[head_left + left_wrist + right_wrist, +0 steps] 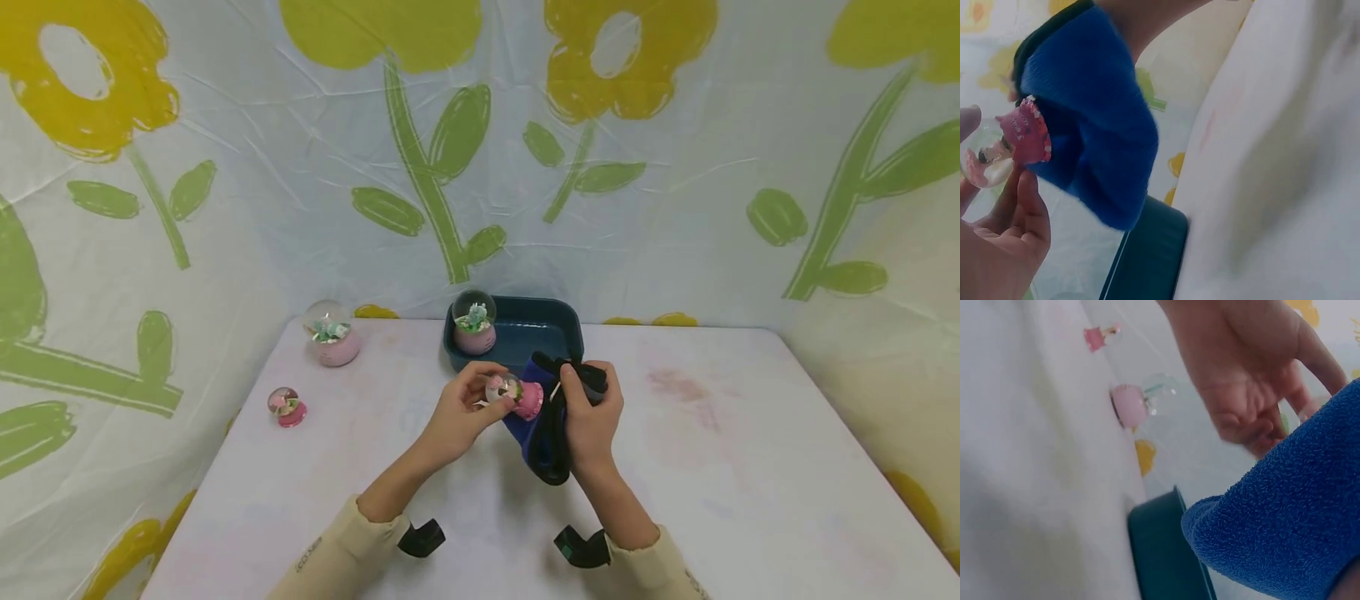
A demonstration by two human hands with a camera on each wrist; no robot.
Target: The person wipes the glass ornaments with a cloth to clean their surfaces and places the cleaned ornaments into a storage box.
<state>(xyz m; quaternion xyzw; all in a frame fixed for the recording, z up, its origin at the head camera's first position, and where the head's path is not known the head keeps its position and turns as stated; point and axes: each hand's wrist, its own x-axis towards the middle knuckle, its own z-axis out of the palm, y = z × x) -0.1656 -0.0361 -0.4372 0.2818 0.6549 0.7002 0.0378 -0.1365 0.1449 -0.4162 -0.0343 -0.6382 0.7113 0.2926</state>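
Up off the table, my left hand (pixel 459 417) pinches a small snow globe (pixel 529 402) by its clear dome, so it lies tilted sideways with its pink base pointing right. My right hand (pixel 594 421) grips a folded blue terry cloth (pixel 522 429) with black edging, bunched under the thumb. In the left wrist view the globe's pink base (pixel 1027 132) overlaps the blue cloth (pixel 1088 94). The cloth (pixel 1291 512) hides most of the globe in the right wrist view, where the left hand (pixel 1247 375) shows behind it.
Behind the hands stands a dark teal tray (pixel 536 333) with a larger snow globe (pixel 474 333) at its left end. Another large snow globe (pixel 335 343) and a small pink-based one (pixel 288 410) stand on the left of the white table (pixel 712 467). Flower-printed fabric (pixel 300 167) encloses the table.
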